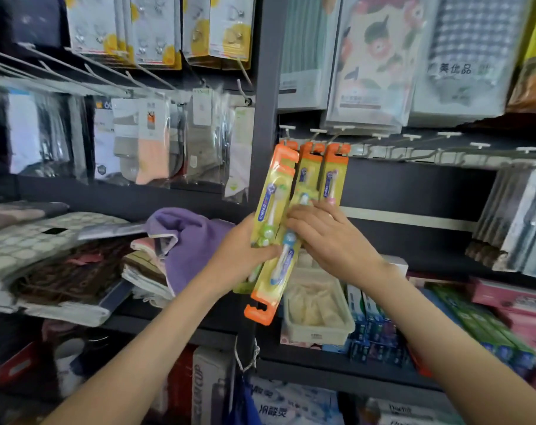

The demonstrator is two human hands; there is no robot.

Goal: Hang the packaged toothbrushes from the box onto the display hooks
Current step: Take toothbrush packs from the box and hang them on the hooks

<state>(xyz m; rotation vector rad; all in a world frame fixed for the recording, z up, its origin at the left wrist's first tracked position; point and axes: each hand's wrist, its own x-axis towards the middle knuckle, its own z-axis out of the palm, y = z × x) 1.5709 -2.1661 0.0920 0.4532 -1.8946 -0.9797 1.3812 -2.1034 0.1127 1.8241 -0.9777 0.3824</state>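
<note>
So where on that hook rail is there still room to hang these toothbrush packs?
The hooks right of the hung toothbrush packs are bare, as far as the grey boxed goods. The rail's left end, by the upright post, is crowded with packs.

Bare hooks [411,137] rightward; hung toothbrush packs [334,176] crowd the left.
</note>
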